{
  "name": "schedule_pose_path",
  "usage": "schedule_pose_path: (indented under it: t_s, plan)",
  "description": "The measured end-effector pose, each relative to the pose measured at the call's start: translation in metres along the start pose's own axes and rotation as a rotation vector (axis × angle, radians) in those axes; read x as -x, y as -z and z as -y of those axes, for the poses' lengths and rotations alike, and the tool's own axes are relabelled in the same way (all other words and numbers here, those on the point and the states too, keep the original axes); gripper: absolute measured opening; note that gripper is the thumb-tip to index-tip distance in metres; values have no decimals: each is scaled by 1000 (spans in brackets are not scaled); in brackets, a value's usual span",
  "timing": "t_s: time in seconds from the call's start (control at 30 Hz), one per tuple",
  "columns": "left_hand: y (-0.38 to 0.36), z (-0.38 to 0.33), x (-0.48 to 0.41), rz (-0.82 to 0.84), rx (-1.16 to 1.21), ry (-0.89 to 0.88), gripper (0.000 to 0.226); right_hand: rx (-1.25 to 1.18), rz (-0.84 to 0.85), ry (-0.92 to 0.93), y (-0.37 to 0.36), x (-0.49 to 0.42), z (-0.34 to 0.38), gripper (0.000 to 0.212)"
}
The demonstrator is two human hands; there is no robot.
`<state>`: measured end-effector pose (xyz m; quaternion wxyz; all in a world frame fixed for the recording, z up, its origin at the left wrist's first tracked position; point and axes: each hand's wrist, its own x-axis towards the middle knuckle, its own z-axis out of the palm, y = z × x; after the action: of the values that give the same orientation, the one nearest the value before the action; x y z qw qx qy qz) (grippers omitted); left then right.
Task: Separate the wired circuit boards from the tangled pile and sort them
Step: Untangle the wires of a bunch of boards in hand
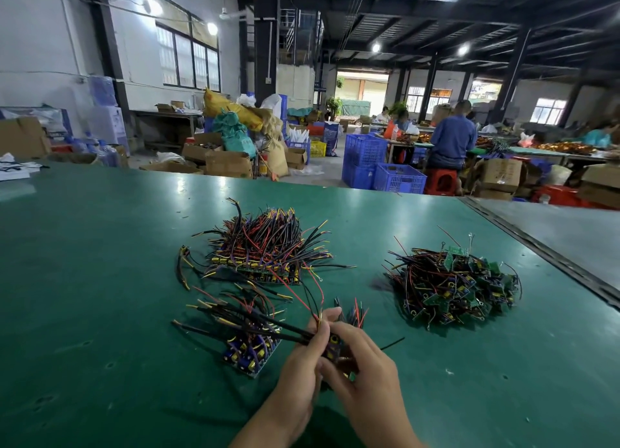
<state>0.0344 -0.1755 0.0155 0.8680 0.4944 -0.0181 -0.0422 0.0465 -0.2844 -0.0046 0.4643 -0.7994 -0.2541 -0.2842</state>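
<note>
The left hand [298, 377] and right hand [365, 370] meet low in the middle of the view, both curled around one small circuit board [332, 347]. The left thumb lies along its upper edge, and the right fingers wrap over it from the other side. The board is lifted off the table [100, 279]. Its black wires [261, 323] trail out to the left, and thinner red ones rise above the fingers.

Just left of the hands, a small stack [250, 355] of boards lies flat on the table with its wires fanned out to the left. Farther back sits a large stack [265, 256], its boards lined up along the near edge and its wires bristling up and outward. Well apart to the right is the tangled pile [453, 286], with green boards and dark wires jumbled together.

Beyond the far edge of the table are blue crates [385, 169] and cardboard boxes [228, 164]. A person [451, 139] in a blue shirt sits on a red stool [441, 180] at another table.
</note>
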Motion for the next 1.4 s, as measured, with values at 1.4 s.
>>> schedule_pose_path:
  t_s: [1.4]
  plan:
    - [14, 10, -15, -277, -85, -252, 76, -400, 175, -465, 10, -9, 16, 46]
